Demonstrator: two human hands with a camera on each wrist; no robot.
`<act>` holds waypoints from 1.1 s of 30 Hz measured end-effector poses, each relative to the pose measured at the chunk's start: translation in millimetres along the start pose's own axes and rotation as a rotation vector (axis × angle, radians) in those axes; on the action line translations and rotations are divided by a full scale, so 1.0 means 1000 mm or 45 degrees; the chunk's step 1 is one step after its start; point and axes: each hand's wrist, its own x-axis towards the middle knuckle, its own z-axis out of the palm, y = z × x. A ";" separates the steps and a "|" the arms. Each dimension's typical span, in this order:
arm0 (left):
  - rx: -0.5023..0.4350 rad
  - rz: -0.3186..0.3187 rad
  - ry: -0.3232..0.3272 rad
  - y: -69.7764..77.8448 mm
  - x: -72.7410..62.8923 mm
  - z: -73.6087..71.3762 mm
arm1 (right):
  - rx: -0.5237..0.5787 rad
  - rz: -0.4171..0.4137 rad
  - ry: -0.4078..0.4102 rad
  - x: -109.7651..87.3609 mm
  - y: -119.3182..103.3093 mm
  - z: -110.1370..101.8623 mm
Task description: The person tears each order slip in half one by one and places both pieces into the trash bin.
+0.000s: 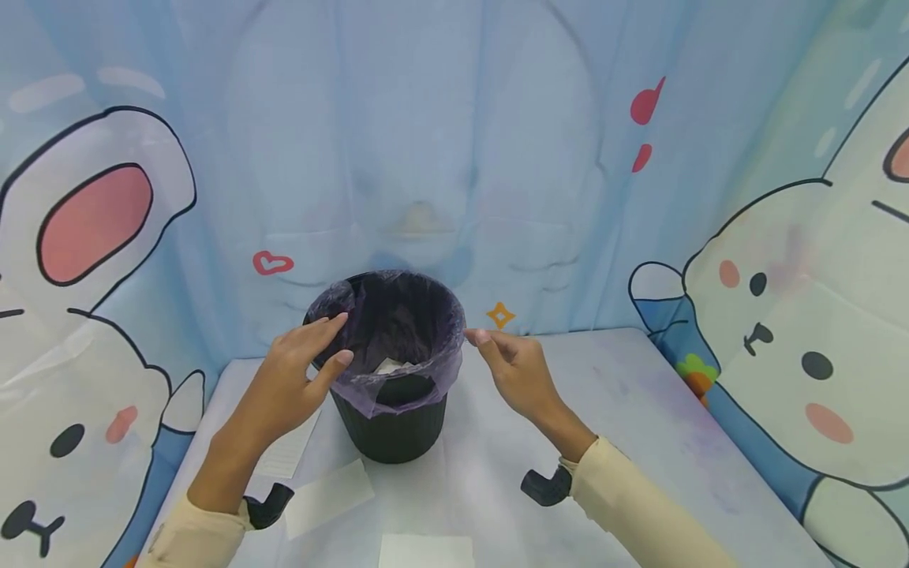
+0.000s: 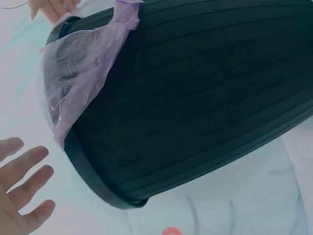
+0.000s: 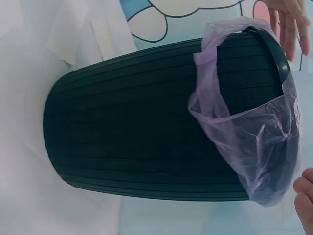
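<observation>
A dark green bin [image 1: 392, 426] stands upright, lined with a thin purple plastic bag [image 1: 454, 371] folded over its rim. White paper [image 1: 389, 365] lies inside. At the left of the rim is my left hand [image 1: 301, 359], its fingers spread and holding nothing; the left wrist view shows these fingers [image 2: 29, 171] apart from the bin. Opposite, my right hand [image 1: 514, 367] has its loosely bent fingertips right at the bag's right edge. In the right wrist view that hand [image 3: 305, 196] is partly cut off beside the bag, which hangs over the ribbed wall [image 3: 132, 122].
Several sheets of white paper [image 1: 330, 497] lie on the white-covered table [image 1: 582, 410], left of and in front of the bin. A light blue curtain [image 1: 412, 118] with cartoon rabbits hangs behind and along both sides. Dark wrist mounts [image 1: 547, 487] stick out from both sleeves.
</observation>
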 end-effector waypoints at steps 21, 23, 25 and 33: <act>0.188 0.117 0.061 0.001 -0.056 -0.016 | -0.404 -0.057 -0.549 -0.068 0.015 0.022; 0.191 0.116 0.051 0.001 -0.060 -0.016 | -0.452 -0.049 -0.656 -0.078 0.016 0.030; 0.192 0.114 0.044 0.000 -0.065 -0.015 | -0.479 -0.043 -0.742 -0.089 0.018 0.038; 0.182 0.053 -0.003 -0.008 -0.087 -0.006 | -0.533 -0.096 -1.016 -0.132 0.026 0.071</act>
